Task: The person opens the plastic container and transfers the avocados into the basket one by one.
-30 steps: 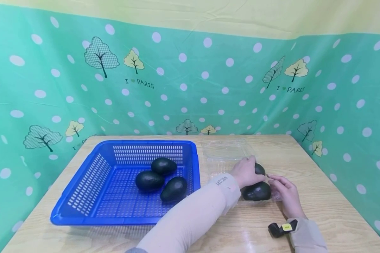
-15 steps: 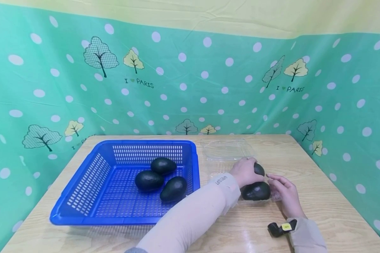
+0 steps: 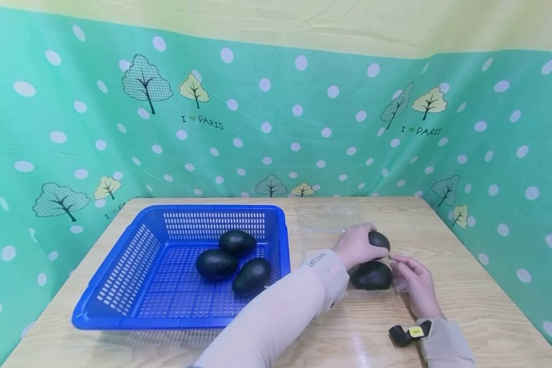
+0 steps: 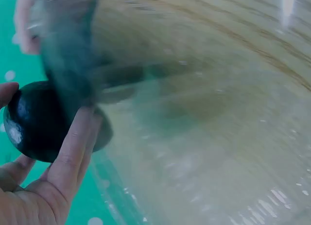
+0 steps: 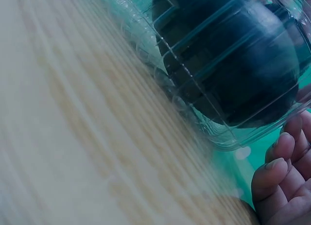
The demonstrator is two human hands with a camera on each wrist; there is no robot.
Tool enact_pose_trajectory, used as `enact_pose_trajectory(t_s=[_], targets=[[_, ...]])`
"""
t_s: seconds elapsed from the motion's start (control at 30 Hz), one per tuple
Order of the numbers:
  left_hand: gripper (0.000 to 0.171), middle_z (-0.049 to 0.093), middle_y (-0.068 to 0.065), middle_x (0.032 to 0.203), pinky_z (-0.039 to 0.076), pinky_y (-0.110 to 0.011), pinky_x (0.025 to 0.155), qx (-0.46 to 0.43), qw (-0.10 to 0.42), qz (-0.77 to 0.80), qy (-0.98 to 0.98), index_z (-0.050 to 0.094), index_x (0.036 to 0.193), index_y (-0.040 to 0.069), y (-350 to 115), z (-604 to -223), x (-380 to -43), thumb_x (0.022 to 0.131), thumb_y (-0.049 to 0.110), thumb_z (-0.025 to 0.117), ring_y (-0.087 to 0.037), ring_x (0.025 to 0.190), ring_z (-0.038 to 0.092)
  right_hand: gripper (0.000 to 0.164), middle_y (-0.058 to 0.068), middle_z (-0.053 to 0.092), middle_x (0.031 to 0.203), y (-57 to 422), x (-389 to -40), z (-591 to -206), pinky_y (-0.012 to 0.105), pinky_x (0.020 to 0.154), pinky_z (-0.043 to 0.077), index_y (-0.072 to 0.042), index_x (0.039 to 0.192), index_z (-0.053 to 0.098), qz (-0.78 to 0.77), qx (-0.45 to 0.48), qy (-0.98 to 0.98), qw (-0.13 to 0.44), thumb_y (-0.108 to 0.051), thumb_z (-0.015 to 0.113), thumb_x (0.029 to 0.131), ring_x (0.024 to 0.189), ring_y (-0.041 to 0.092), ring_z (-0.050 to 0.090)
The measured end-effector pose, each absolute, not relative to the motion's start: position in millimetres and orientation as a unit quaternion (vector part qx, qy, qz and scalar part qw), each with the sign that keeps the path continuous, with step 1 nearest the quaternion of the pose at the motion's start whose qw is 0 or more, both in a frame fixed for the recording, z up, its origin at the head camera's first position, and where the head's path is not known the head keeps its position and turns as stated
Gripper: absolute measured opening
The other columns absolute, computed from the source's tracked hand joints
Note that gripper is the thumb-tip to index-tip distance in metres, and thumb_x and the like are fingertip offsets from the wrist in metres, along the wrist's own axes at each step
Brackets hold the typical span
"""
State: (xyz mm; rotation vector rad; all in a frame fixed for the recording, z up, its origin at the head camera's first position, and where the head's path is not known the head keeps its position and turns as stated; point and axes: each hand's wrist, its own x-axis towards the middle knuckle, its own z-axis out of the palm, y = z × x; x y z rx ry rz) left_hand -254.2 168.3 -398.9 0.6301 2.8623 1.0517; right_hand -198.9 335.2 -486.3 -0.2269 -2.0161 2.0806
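Observation:
My left hand [image 3: 356, 246] grips a dark green avocado [image 3: 379, 241] over the far part of a clear plastic box [image 3: 399, 282]. In the left wrist view, thumb and fingers wrap round this avocado [image 4: 36, 120]. Just nearer to me, a second avocado [image 3: 371, 276] lies in the box; the right wrist view shows it through the clear wall [image 5: 214, 101]. At the box's right side, my right hand [image 3: 417, 286] holds the edge with bent fingers [image 5: 269, 179]. The box's hinged lid [image 3: 326, 214] lies folded back behind it, and my left sleeve hides part of the box.
A blue plastic basket [image 3: 179, 322] with slotted walls stands on the left, holding 3 avocados [image 3: 217, 264]. The wooden table [image 3: 487, 301] ends at a green dotted curtain [image 3: 303, 138]. A black wrist camera [image 3: 399, 336] sits on my right sleeve.
My left hand and its avocado have shifted slightly up and to the right, opening a small gap to the nearer avocado. The right hand stays put.

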Motion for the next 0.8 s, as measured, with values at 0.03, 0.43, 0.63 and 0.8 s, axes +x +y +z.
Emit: enact_pose_trajectory(t_s=[0.03,0.43,0.63,0.8], targets=[[0.057,0.069,0.003,0.109,0.047,-0.018,0.074,0.200,0.018,0.357,0.912,0.062,0.128,0.021,167,-397,-254,0.078,0.042,0.078,-0.008,0.090,0.061,0.026,-0.011,0.061,0.068,335,-199,-487,0.020,0.049,0.046,-0.029,0.091,0.075,0.712,-0.076,-0.688,0.118,-0.010,0.060,0.097,0.058,0.004,0.053],[0.056,0.066,-0.010,0.112,0.060,-0.034,0.063,0.126,0.080,0.545,0.825,0.059,0.131,0.022,159,-377,-248,0.081,0.036,0.080,-0.016,0.061,0.065,0.025,-0.009,0.056,0.063,335,-197,-488,0.020,0.047,0.043,-0.028,0.092,0.075,0.716,-0.063,-0.685,0.120,-0.009,0.058,0.097,0.055,0.004,0.050],[0.052,0.067,-0.012,0.113,0.058,-0.029,0.056,0.108,0.077,0.579,0.805,0.058,0.130,0.022,161,-374,-251,0.084,0.036,0.078,-0.023,0.064,0.070,0.025,-0.009,0.055,0.063,335,-197,-487,0.020,0.047,0.043,-0.027,0.093,0.075,0.715,-0.062,-0.687,0.118,-0.010,0.059,0.097,0.055,0.004,0.049],[0.051,0.069,-0.014,0.107,0.060,-0.033,0.056,0.088,0.080,0.623,0.773,0.059,0.127,0.023,162,-371,-253,0.083,0.038,0.078,-0.020,0.054,0.068,0.024,-0.009,0.056,0.065,336,-198,-488,0.020,0.047,0.044,-0.028,0.093,0.075,0.711,-0.064,-0.691,0.114,-0.011,0.059,0.098,0.056,0.004,0.050]])
